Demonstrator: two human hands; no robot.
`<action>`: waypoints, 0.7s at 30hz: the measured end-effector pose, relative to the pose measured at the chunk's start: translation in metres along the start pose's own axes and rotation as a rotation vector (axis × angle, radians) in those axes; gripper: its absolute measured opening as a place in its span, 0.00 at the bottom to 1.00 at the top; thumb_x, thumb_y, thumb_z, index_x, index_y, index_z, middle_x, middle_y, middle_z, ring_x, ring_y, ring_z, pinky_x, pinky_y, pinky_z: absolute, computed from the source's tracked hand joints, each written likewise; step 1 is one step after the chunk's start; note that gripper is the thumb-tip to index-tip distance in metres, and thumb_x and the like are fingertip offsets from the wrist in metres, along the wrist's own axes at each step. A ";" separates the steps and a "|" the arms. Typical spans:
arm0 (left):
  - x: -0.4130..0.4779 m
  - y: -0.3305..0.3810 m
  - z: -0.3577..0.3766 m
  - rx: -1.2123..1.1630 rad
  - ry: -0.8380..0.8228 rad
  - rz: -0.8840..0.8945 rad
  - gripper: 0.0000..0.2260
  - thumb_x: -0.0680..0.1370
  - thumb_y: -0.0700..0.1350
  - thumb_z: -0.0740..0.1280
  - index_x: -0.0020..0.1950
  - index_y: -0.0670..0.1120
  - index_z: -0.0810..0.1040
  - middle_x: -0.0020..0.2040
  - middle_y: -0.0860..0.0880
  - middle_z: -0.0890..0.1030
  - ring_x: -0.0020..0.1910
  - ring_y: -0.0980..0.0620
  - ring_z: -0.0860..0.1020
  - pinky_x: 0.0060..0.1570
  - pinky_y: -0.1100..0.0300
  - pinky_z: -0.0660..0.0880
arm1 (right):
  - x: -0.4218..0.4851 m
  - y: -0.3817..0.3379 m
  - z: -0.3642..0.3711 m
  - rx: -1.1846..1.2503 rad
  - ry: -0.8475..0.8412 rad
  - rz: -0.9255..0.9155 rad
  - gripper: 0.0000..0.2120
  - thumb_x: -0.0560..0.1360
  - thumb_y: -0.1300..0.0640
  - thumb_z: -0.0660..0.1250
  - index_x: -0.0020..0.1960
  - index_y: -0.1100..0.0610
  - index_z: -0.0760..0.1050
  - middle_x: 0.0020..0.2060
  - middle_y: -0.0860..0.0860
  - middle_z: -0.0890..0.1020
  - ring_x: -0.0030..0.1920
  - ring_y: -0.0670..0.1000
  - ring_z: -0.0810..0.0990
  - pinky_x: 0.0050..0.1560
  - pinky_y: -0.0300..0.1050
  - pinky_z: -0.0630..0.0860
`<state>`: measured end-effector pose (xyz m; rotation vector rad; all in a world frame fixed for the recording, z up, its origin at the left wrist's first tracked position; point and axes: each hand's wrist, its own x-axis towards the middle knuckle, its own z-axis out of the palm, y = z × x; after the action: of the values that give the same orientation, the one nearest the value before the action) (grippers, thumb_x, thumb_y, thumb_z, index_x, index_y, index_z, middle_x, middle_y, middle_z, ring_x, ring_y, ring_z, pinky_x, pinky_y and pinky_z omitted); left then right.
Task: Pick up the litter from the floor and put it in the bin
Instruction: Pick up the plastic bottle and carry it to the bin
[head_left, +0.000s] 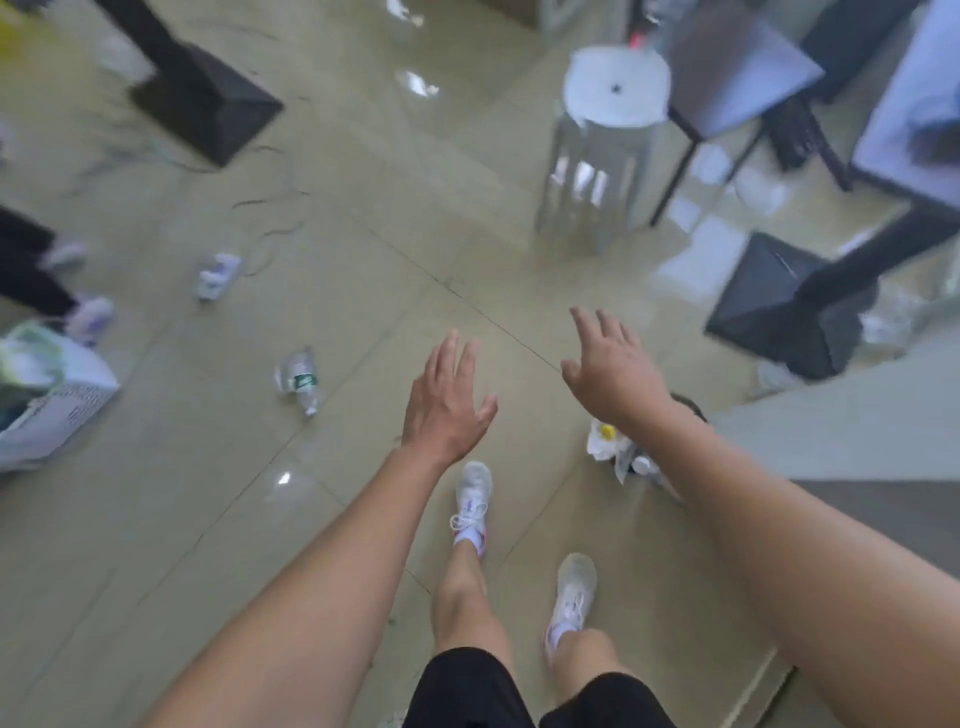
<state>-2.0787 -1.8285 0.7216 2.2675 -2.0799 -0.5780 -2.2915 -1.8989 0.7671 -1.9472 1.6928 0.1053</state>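
A crushed clear plastic bottle (300, 380) with a green label lies on the tiled floor, left of my left hand (445, 402). Farther away at the left lies a crumpled white and purple wrapper (217, 274). My left hand is open with fingers spread and holds nothing. My right hand (613, 366) is open too, held above a dark bin (687, 402) that my right forearm mostly hides. White and yellow litter (612, 441) shows in the bin beside that forearm.
A white bag (52, 395) sits at the left edge beside another person's feet (88, 317). Black table bases stand at the upper left (208, 104) and at the right (779, 306). A white stool (602, 140) and a dark chair (727, 73) are ahead. My own feet (472, 499) are below my hands.
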 end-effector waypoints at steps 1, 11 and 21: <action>-0.024 -0.015 -0.014 -0.021 0.029 -0.075 0.36 0.80 0.57 0.64 0.83 0.47 0.56 0.84 0.43 0.52 0.81 0.42 0.56 0.73 0.46 0.64 | -0.011 -0.025 -0.003 -0.030 -0.011 -0.071 0.34 0.81 0.50 0.61 0.83 0.52 0.51 0.80 0.59 0.59 0.77 0.62 0.59 0.76 0.58 0.63; -0.210 -0.161 -0.102 -0.163 0.279 -0.620 0.38 0.79 0.58 0.64 0.84 0.45 0.54 0.84 0.42 0.50 0.82 0.42 0.54 0.74 0.47 0.63 | -0.085 -0.257 0.019 -0.275 -0.159 -0.556 0.35 0.82 0.50 0.62 0.83 0.52 0.49 0.81 0.57 0.55 0.79 0.62 0.54 0.73 0.59 0.65; -0.247 -0.325 -0.088 -0.292 0.243 -0.779 0.38 0.80 0.61 0.63 0.84 0.47 0.51 0.85 0.45 0.44 0.82 0.43 0.54 0.73 0.46 0.64 | -0.068 -0.411 0.122 -0.458 -0.303 -0.678 0.35 0.78 0.53 0.65 0.81 0.53 0.54 0.76 0.57 0.63 0.74 0.62 0.63 0.66 0.58 0.70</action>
<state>-1.7543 -1.5733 0.7851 2.7206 -0.8871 -0.5225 -1.8857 -1.7607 0.8354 -2.5766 0.7963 0.5349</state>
